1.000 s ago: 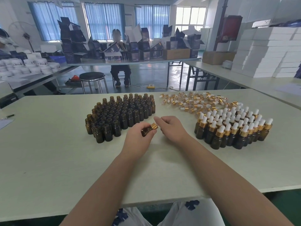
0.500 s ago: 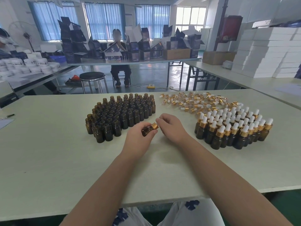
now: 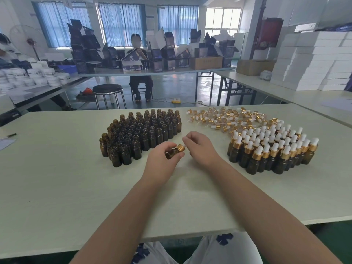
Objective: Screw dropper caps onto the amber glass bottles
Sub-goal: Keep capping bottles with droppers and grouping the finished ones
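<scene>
My left hand grips a small amber bottle, tilted with its neck pointing right. A gold dropper cap sits on that neck. My right hand is curled at the cap's end, fingertips on it, and hides the white bulb. Uncapped amber bottles stand in a dense cluster left of my hands. Capped bottles with gold collars and white bulbs stand in a group to the right. Loose dropper caps lie in a pile at the far right of the table.
The pale table reaches to a near edge just above my lap. A pen and paper lie at its left edge. Beyond it are a stool, a seated person, dark boxes and stacked white boxes.
My right hand's fingers have shifted slightly on the cap, a small turning motion. The left hand and bottle stay in the same place.
</scene>
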